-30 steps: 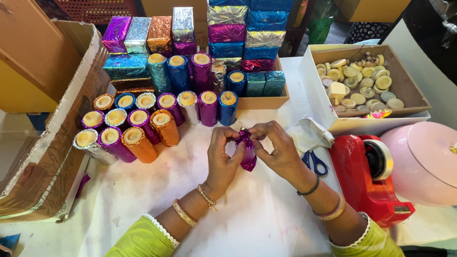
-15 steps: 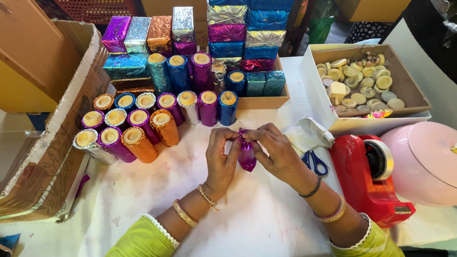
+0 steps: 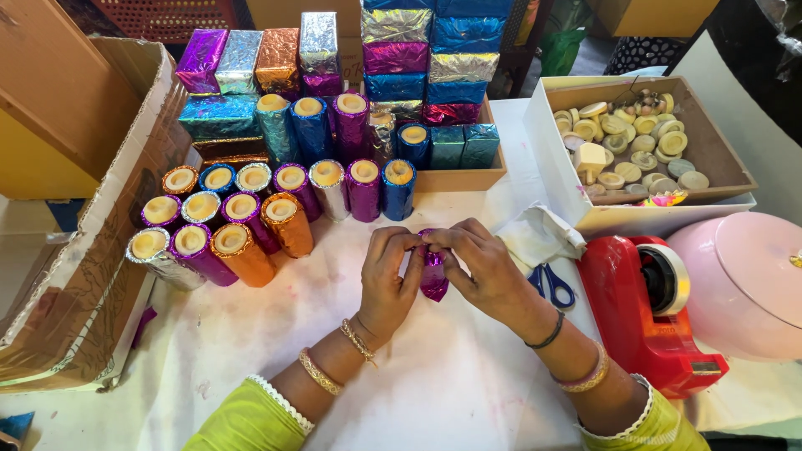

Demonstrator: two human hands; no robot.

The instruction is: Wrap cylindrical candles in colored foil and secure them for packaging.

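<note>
Pinching purple foil roll (image 3: 433,276) (both hands)

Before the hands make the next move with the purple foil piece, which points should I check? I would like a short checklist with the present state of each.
1. Both hands on the piece: left hand and right hand both grip the purple foil piece. Ok.
2. Piece held clear of the white table cover: cannot tell.
3. Foil fully closed at the top: hidden by the fingers. Cannot tell.
4. Tape holder near the right hand, roll in place: ok.
5. Scissors easy to take: partly under the white cloth. Not ok.
6. Wrapped rolls stand apart from the hands: ok.
</note>
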